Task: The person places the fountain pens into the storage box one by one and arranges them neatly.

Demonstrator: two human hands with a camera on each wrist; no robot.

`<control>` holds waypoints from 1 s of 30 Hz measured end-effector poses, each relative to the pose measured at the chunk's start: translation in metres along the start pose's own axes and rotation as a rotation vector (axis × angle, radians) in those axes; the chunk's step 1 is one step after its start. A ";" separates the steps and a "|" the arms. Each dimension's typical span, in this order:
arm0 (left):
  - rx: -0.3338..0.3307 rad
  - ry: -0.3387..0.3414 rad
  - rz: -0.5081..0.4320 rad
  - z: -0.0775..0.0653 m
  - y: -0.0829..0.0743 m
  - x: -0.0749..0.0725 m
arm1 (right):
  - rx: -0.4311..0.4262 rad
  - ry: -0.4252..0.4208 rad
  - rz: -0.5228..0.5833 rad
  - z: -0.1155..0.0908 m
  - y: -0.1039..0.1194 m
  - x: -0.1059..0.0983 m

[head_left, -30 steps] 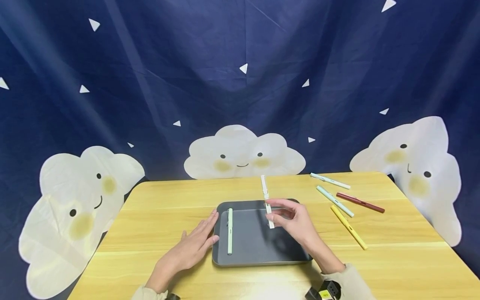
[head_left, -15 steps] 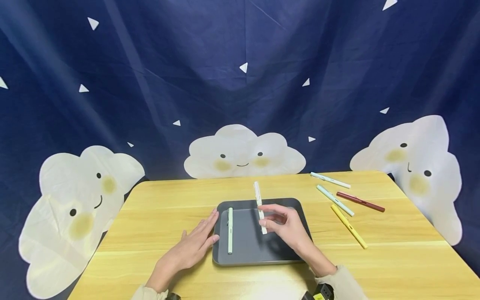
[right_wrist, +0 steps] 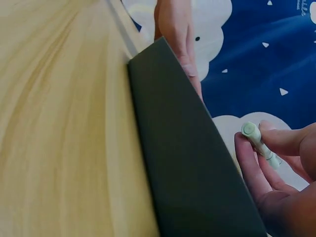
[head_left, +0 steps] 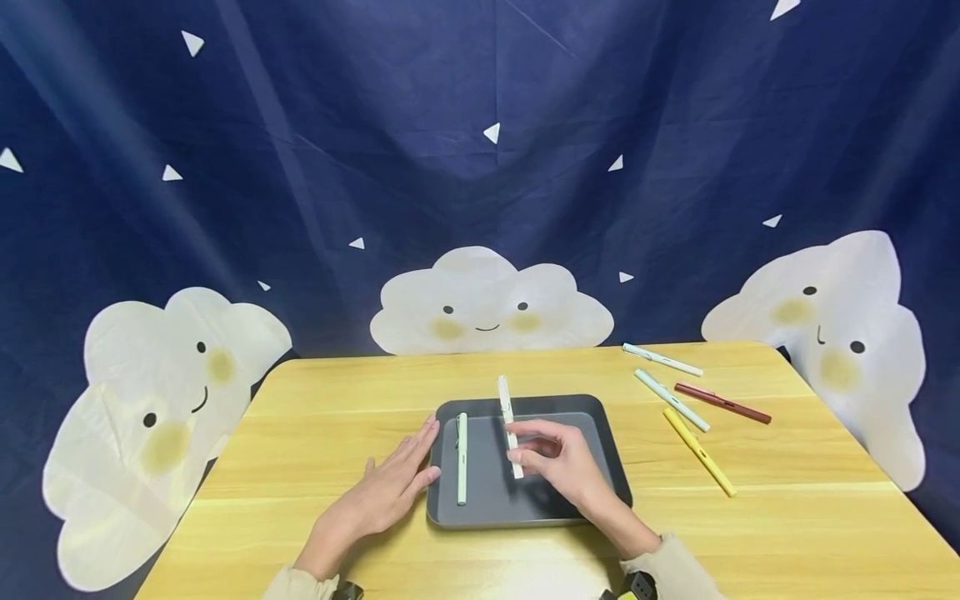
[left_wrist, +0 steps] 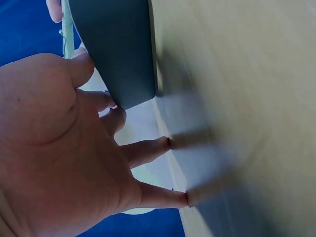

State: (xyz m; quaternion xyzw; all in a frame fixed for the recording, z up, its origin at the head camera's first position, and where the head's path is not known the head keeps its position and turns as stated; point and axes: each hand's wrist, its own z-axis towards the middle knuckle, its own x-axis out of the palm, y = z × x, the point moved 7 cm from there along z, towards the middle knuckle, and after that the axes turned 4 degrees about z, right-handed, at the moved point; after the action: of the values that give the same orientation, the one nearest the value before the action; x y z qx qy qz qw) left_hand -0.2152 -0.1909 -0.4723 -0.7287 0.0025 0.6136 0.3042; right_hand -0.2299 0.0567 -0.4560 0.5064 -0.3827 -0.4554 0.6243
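Observation:
Over the dark grey tray [head_left: 486, 487], my right hand [head_left: 562, 467] pinches a white pen [head_left: 506, 404] between thumb and fingers. The pen slants, its far end reaching over the tray's back rim. In the right wrist view the end of this pen [right_wrist: 250, 130] shows between the fingertips, above the rim. A pale green capped pen [head_left: 462, 462] lies lengthwise inside the tray near the left wall. My left hand [head_left: 386, 492] rests at the tray's left side with fingers extended, touching its edge. In the left wrist view, some fingertips [left_wrist: 178, 198] touch the wooden table.
Right of the tray, several pens lie loose on the wooden table [head_left: 337, 433]: a pale blue one [head_left: 663, 360], a mint one [head_left: 672, 401], a dark red one [head_left: 722, 403] and a yellow one [head_left: 700, 452]. A blue curtain [head_left: 420, 167] with clouds hangs behind the table.
My right hand has carried the white pen leftward and somewhat nearer to me over the tray, toward the pale green pen. My left hand has stayed at the tray's edge.

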 end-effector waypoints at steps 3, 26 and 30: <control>-0.002 0.004 -0.002 0.000 0.000 0.000 | 0.019 0.003 -0.004 -0.001 -0.002 0.003; 0.001 -0.006 -0.001 0.002 -0.003 0.000 | 0.119 0.037 -0.028 -0.006 -0.020 0.015; -0.007 -0.008 0.001 0.000 -0.002 -0.001 | 0.128 0.043 -0.034 -0.004 -0.021 0.019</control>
State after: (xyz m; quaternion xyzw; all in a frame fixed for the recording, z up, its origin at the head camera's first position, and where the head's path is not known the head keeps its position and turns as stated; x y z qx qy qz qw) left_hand -0.2148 -0.1900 -0.4702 -0.7274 -0.0005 0.6166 0.3012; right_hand -0.2242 0.0380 -0.4773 0.5612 -0.3888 -0.4295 0.5911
